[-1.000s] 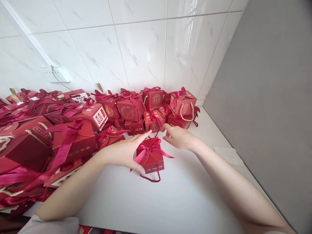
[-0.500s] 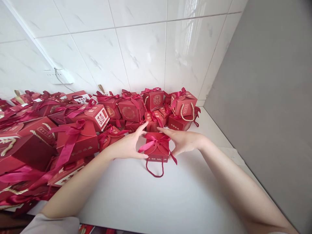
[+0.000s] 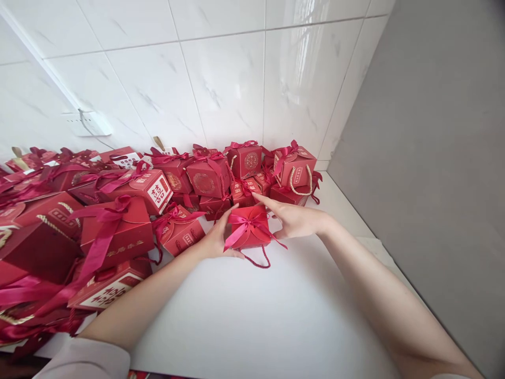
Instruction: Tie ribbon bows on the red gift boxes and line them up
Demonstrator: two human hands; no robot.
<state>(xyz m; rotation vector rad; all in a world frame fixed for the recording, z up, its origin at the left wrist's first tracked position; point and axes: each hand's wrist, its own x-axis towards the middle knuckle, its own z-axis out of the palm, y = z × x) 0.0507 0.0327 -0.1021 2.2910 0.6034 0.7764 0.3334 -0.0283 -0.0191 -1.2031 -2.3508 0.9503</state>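
A small red gift box with a pink ribbon bow on its folded top is between my two hands above the white tabletop. Its dark red rope handle hangs toward me. My left hand curves around the left side, thumb low at the front. At the right side is my right hand, with its index finger stretched out behind the box and its other fingers bent against the edge. The fingers' contact on the far side is hidden.
Many similar red gift boxes are piled on the left and along the tiled wall. Another stack stands at the back right. A grey panel borders the right side. A power socket is on the wall.
My hands have closed in on the box, the left one now against its side. The box has shifted slightly away and tilted, and its rope handle has swung to the right.
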